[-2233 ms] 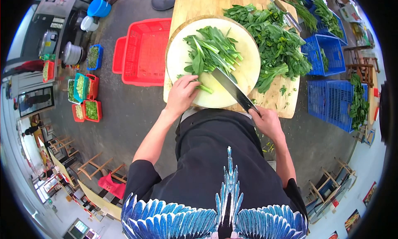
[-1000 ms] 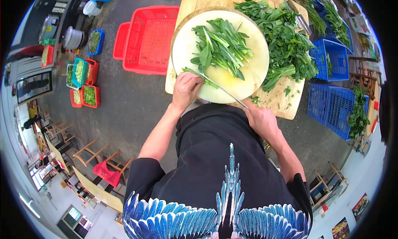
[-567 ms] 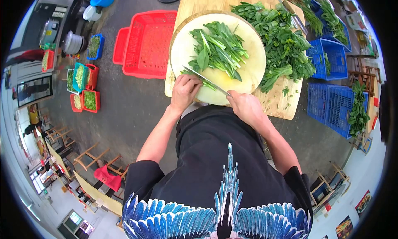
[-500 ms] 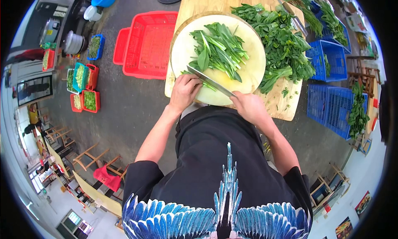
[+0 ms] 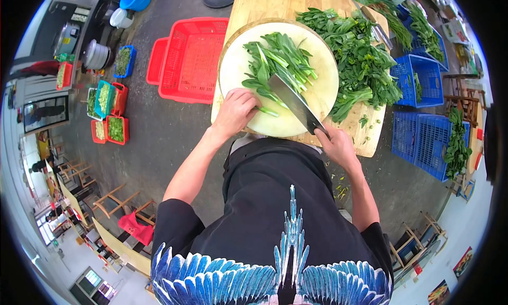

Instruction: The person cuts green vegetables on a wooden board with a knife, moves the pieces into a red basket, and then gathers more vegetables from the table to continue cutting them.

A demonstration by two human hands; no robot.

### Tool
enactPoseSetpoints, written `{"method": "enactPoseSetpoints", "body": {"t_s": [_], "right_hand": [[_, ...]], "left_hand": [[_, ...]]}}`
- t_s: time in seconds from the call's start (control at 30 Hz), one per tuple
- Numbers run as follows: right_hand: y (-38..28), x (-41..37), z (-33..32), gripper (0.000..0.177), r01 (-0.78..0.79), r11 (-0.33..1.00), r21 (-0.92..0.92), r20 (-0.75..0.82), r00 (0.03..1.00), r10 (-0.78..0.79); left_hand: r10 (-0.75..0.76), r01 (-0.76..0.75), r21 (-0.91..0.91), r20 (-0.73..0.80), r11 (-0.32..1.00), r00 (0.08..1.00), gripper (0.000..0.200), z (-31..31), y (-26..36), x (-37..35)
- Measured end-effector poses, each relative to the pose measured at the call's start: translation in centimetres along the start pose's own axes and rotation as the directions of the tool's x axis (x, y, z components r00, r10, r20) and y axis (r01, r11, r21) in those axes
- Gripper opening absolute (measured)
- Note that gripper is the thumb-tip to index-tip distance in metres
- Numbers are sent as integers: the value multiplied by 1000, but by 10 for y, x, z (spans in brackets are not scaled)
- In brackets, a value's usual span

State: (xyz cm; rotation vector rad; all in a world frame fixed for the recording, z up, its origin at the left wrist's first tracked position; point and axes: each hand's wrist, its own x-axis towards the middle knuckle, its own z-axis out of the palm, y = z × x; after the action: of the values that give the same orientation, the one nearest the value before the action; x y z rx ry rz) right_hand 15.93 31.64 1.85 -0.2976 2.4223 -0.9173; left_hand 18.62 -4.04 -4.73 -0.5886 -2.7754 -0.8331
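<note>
We see the left hand [image 5: 236, 110] with its fingers curled down onto the stem ends of a bunch of leafy greens [image 5: 280, 59], which lies across the round pale chopping board [image 5: 286, 126]. The knuckles are bent over the stems, which seems to pin them flat and keep the fingertips tucked back from the edge. The right hand [image 5: 334, 146] is closed around the handle of a cleaver [image 5: 292, 101]. Its broad blade is tilted so we see its face, and its far end sits just beside the left hand, over the stems (we cannot tell whether the edge touches the board).

The board rests on a wooden table [image 5: 259, 6], and a bigger heap of uncut greens [image 5: 360, 61] is piled just to its right, within easy reach. On the grey floor [image 5: 159, 141] to the left stands a red basket [image 5: 188, 61], with small tubs of chopped greens [image 5: 108, 112] further off. Blue crates [image 5: 418, 72] holding more leaves stand to the right, and wooden chairs [image 5: 119, 202] line the room's edge.
</note>
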Motion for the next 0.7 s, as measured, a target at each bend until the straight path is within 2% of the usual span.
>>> {"method": "enactPoseSetpoints", "body": {"t_s": [0.07, 0.17, 0.2, 0.3, 0.47, 0.57, 0.7], "right_hand": [[2, -2, 1, 23, 87, 996, -18, -16, 996, -87], [4, -8, 3, 21, 187, 978, -94, -27, 981, -191], [3, -8, 5, 21, 221, 967, -128, -23, 974, -226], [-8, -9, 2, 23, 176, 967, -184, 53, 984, -169], [-19, -7, -2, 25, 244, 941, -233, 74, 970, -233], [-20, -5, -3, 25, 256, 937, -236, 100, 966, -239], [-18, -3, -3, 25, 289, 927, -240, 94, 957, -274]], "left_hand": [[-36, 34, -52, -39, 998, 999, 27, 9, -6, -5], [-151, 151, 4, 7, 988, 988, 27, 6, 3, -11], [-150, 150, -7, 2, 989, 989, 27, 5, 3, -12], [-158, 157, -46, -11, 987, 987, 27, 6, 2, -16], [-142, 139, -120, -18, 983, 990, 24, 7, 3, -19], [-205, 195, -119, -74, 974, 976, 21, 7, 12, -21], [-213, 207, -59, -127, 977, 969, 19, 14, 15, -25]]}}
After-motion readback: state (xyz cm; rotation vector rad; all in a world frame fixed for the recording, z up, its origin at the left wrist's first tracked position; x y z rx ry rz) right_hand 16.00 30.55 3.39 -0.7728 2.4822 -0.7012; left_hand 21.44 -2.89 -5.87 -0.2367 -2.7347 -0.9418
